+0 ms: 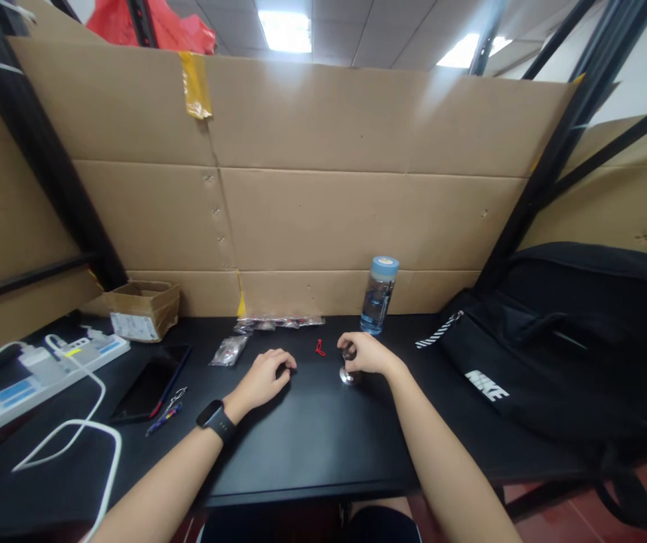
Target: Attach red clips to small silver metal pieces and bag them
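My right hand (367, 354) is closed around the dark knob-like top of a small object with a round, shiny silver base (348, 376). The base is down at the black desk top; its exact kind is hard to make out. My left hand (267, 377) lies on the desk to the left, its fingers loosely bent and the thumb apart, with nothing seen in it. A dark watch (216, 418) is on that wrist. Between and beyond the hands lies a small red cord loop (320, 348).
Small clear packets (229, 351) lie near the cardboard wall (357, 219). A blue-lidded water bottle (378, 296) stands behind my right hand. At right is a black backpack (555, 362). At left are a phone (152, 382), keyring (166, 416), cardboard box (145, 309) and power strip (35, 388).
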